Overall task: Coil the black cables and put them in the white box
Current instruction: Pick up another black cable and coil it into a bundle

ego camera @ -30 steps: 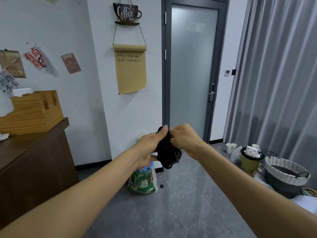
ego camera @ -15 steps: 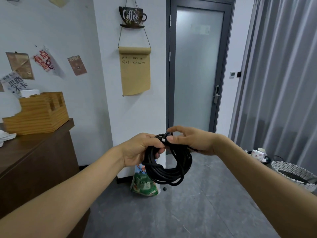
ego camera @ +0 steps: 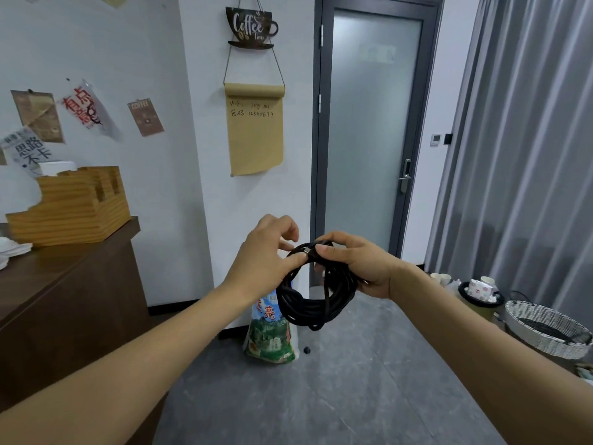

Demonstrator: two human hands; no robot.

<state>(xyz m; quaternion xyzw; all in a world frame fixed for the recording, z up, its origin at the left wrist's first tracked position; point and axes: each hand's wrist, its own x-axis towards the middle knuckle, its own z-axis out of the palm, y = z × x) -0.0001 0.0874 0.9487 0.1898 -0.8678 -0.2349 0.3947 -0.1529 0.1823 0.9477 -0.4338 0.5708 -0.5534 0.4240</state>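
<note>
A wooden organiser (ego camera: 69, 207) sits on the brown surface (ego camera: 57, 284) at far left. The left hand (ego camera: 266, 258) pinches the top of the coiled black cable (ego camera: 316, 300) mid-air at centre, and the right hand (ego camera: 359, 264) grips its right side. A woven basket (ego camera: 545, 329) stands on the floor at right.

- the black cable coil (ego camera: 316, 297) hangs in mid-air in front of the grey door (ego camera: 372, 130), held by both hands.
- the right hand (ego camera: 359, 268) grips the coil's top right, fingers curled round the strands.
- the left hand (ego camera: 269, 255) pinches the cable's end at the coil's top, just left of the door frame.
- below the coil, a printed bag (ego camera: 271, 332) leans against the wall left of the door.
- a wicker basket (ego camera: 545, 329) sits on the floor well right of the door.
</note>
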